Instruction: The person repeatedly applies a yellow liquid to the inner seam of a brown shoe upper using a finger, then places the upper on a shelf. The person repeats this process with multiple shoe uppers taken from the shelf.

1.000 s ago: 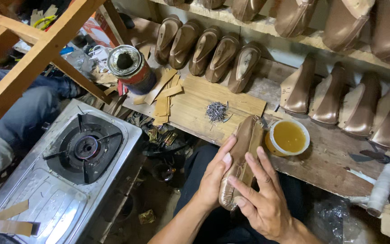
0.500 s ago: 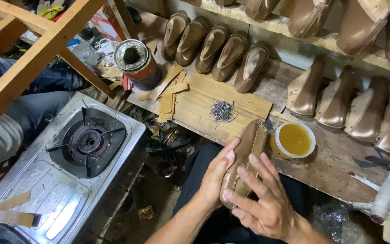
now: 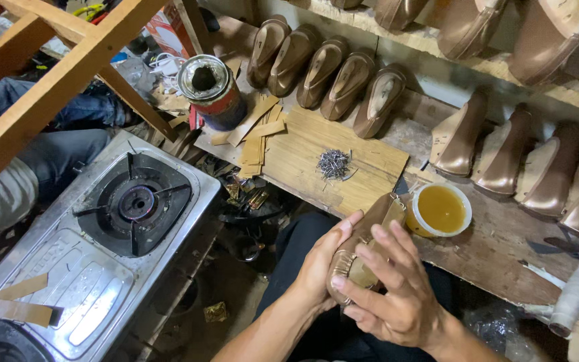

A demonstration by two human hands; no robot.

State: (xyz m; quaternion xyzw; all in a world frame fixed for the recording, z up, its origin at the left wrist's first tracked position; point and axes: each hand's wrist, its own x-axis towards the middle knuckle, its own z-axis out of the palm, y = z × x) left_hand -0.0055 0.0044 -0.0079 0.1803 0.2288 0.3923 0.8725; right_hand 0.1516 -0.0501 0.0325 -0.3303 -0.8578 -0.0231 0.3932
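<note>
Both hands hide much of the shiny brown shoe piece (image 3: 370, 231). The left hand (image 3: 319, 265) and right hand (image 3: 397, 291) squeeze it, just beside the yellow glue tub (image 3: 440, 209) on the wooden bench (image 3: 484, 248).

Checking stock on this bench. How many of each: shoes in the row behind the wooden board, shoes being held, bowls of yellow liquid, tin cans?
Row shoes behind the wooden board: 5
Held shoe, between left hand and right hand: 1
Bowl of yellow liquid: 1
Tin can: 1
Total: 8
</note>
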